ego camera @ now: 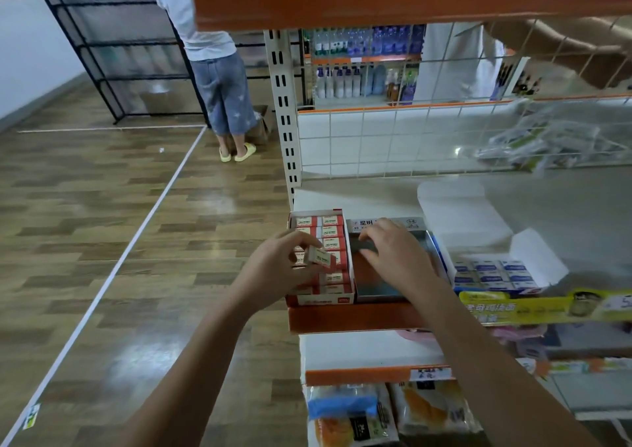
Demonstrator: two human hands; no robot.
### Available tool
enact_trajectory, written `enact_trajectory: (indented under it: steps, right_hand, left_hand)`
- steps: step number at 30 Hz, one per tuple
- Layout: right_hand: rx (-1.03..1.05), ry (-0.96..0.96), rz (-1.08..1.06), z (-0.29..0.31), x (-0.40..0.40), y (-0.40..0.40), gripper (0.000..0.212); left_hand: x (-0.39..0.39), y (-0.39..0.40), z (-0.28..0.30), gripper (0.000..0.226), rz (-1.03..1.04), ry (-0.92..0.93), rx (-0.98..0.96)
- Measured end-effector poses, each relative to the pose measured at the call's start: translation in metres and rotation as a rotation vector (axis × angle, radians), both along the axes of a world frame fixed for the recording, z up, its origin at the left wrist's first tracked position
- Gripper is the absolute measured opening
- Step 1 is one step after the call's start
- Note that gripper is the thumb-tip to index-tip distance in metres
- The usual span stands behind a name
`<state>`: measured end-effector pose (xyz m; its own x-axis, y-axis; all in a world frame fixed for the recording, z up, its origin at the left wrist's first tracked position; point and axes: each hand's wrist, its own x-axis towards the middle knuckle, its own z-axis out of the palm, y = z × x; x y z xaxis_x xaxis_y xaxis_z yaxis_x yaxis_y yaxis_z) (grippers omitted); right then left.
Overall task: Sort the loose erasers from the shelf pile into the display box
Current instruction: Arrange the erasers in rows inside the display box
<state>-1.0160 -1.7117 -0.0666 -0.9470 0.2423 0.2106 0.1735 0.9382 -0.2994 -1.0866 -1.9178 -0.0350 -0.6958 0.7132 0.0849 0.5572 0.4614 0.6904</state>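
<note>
A red-and-white display box [323,299] sits at the shelf's front left corner, filled with rows of red-and-white 2B erasers [332,232]. My left hand [280,269] pinches one such eraser [319,258] just above the box's middle rows. Right of it stands a grey display box [379,293] with a dark, mostly bare floor. My right hand [393,253] reaches into this grey box and its curled fingers grip a dark eraser [366,244] near the back. The rest of that eraser is hidden by my fingers.
A white box with an open lid holds blue-labelled erasers [492,272] on the right. A wire grid [410,139] backs the shelf. A yellow packet [547,306] hangs over the shelf edge. A person [219,70] stands on the wooden floor at the back left. Snack bags [352,412] fill the lower shelf.
</note>
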Motion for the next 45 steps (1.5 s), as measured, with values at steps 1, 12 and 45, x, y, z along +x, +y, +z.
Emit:
enact_trajectory:
  steps: [1, 12, 45]
  right_hand:
    - [-0.025, 0.006, 0.002, 0.003, 0.003, -0.001, 0.021]
    - [-0.281, -0.095, 0.037, 0.014, 0.022, -0.023, 0.017]
    - [0.117, -0.130, -0.536, 0.075, 0.262, 0.225, 0.042]
  left_hand:
    - [0.003, 0.001, -0.001, 0.030, -0.016, 0.046, -0.036]
    - [0.018, 0.021, -0.018, 0.030, 0.032, 0.361, -0.234]
    - [0.192, 0.354, 0.043, 0.035, -0.455, 0.678, -0.167]
